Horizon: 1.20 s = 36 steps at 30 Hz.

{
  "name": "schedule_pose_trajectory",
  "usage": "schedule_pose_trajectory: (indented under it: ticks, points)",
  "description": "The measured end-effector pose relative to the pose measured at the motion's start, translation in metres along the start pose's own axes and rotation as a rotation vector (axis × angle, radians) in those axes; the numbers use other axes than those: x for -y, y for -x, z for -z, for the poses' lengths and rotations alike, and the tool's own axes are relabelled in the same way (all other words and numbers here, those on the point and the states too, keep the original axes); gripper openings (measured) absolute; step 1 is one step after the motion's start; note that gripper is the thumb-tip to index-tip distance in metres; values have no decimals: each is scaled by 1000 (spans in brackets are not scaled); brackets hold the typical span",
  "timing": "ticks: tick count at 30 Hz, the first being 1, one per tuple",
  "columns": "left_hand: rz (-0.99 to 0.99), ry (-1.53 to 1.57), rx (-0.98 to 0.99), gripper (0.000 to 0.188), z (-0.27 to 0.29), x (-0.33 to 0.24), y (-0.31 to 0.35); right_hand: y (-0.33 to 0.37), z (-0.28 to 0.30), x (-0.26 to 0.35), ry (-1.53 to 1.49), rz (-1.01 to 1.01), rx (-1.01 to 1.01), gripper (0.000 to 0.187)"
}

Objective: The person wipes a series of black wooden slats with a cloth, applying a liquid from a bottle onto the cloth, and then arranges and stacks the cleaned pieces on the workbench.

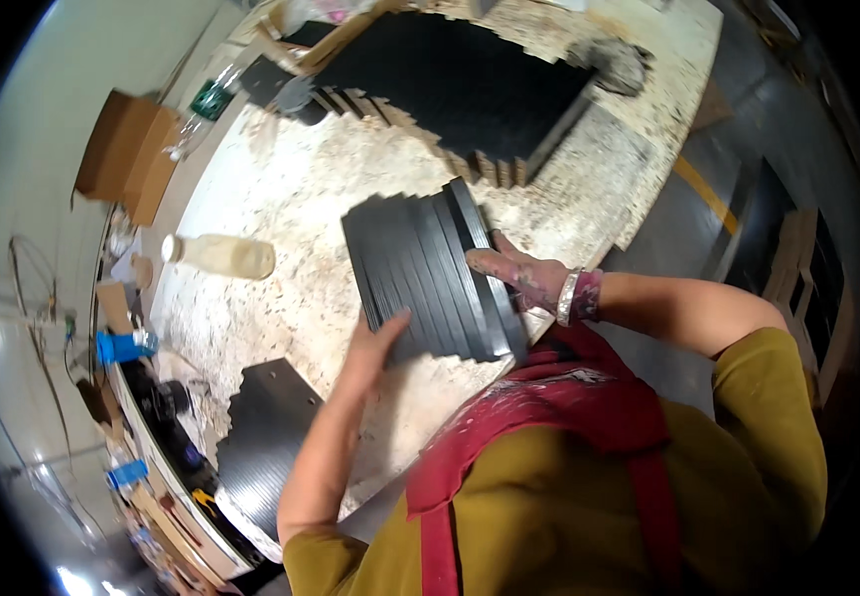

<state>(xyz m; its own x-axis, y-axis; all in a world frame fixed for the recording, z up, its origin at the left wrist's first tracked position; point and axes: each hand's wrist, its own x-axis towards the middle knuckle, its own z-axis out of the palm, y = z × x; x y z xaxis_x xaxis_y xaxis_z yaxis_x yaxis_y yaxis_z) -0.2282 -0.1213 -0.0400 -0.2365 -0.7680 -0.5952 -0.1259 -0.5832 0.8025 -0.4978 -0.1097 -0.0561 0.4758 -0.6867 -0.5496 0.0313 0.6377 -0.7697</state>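
Observation:
A stack of black ribbed panels (pixel 415 268) with jagged, stepped edges is tilted above the near part of the table, between my two hands. My left hand (pixel 375 343), bare, grips its lower left edge with the thumb over the face; the other fingers are hidden. Against the right side, my right hand (pixel 529 276) in a stained, pinkish glove holds the outer panel's edge, with some fingers out of sight. Another black panel (pixel 266 437) with small holes lies beside my left forearm. Farther off, a larger pile of black panels (pixel 450 79) sits on the table.
The worktable (pixel 301 199) is white and heavily stained. A bottle of pale liquid (pixel 219 255) lies to the left. A grey crumpled rag (pixel 614 65) rests at the far right. An open cardboard box (pixel 127 154) and a blue item (pixel 124 347) stand along the left edge.

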Motion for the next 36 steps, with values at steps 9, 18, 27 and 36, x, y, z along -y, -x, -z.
schedule_pose_trajectory:
  ticks: [9,18,27,36]
  points:
    - [-65,-504,167,76,84,-73,-69,-51,-25,27,-129,-358,45,44]
    - [-243,-821,33,79,127,-140,-124,-147,-32,58,-371,-276,-167,62]
    - [-557,-1065,-327,59,175,-161,-217,-232,-60,103,-378,-182,-73,88]
    - [-880,-1459,-842,59,178,-214,-50,-230,-57,107,-368,-63,-250,81]
